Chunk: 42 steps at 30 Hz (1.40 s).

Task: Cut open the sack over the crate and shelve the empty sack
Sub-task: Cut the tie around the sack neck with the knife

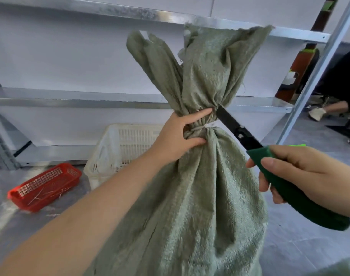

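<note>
A full green woven sack [206, 196] stands upright in front of me, its neck cinched by a white zip tie [202, 126]. My left hand [176, 136] grips the neck around the tie, finger above and thumb below. My right hand [301, 172] holds a knife [239, 134] by its green handle; the black blade points up-left, its tip against the neck just above the tie. A cream plastic crate [118, 148] sits on the floor behind the sack, to the left. The metal shelf rack [90, 102] stands behind.
A red mesh basket [44, 186] lies on the grey floor at the left with scraps around it. A slanted rack post [317, 70] runs up the right side. A seated person's legs and shoes [317, 113] show at the far right.
</note>
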Each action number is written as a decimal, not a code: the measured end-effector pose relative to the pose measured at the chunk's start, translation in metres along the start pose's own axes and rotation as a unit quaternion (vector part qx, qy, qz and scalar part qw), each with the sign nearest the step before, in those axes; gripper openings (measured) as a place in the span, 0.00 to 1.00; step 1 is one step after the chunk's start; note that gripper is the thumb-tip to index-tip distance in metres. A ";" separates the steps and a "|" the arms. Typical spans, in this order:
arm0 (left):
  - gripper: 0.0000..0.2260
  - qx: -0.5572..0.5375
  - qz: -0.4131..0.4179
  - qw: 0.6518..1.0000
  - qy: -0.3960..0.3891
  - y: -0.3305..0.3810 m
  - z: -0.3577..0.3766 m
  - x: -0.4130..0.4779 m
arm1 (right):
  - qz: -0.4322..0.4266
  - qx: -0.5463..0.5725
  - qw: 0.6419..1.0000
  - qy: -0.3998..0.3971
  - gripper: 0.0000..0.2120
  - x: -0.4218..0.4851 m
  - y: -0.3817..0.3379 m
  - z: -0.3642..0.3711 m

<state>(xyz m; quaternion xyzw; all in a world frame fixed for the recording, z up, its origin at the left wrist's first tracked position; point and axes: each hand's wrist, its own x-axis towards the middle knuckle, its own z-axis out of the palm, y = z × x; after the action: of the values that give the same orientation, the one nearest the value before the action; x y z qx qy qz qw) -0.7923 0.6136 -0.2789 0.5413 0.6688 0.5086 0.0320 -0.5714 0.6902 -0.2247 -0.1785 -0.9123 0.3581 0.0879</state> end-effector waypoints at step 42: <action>0.31 -0.013 -0.038 0.998 -0.041 0.009 0.057 -0.006 | 0.038 -0.177 0.967 0.177 0.16 0.002 0.083 0.064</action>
<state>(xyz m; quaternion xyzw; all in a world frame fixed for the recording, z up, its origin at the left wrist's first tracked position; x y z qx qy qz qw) -0.7493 0.6449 -0.3028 0.5353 0.6805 0.4929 0.0857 -0.5699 0.7070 -0.3282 -0.2860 -0.9236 0.1565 0.2015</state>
